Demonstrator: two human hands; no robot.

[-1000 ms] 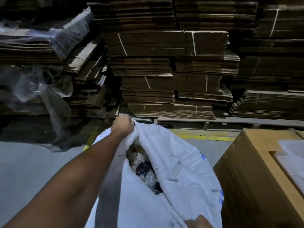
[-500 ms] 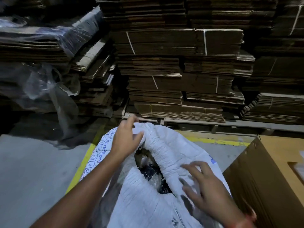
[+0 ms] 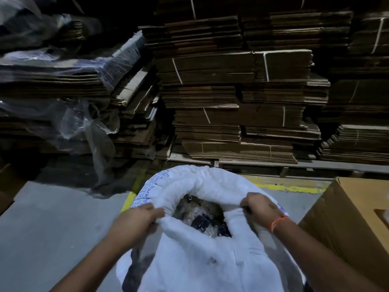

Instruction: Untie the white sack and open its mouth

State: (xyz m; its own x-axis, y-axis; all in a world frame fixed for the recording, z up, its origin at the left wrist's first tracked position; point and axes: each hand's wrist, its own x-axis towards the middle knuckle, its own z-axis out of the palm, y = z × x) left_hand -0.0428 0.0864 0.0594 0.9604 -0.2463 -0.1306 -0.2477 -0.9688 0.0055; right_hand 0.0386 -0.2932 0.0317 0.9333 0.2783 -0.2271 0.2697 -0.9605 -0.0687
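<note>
I noted blue printing on the outer left side of the white sack (image 3: 202, 256), running along the rolled rim beside my left hand (image 3: 136, 218). Only a fragment, roughly "hark", could be made out; the remaining characters were too small and curved to read. I found no other legible text, label or number.

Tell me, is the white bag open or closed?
Open. Both hands hold the white sack's rim apart, showing plastic-wrapped stuff inside.
</note>
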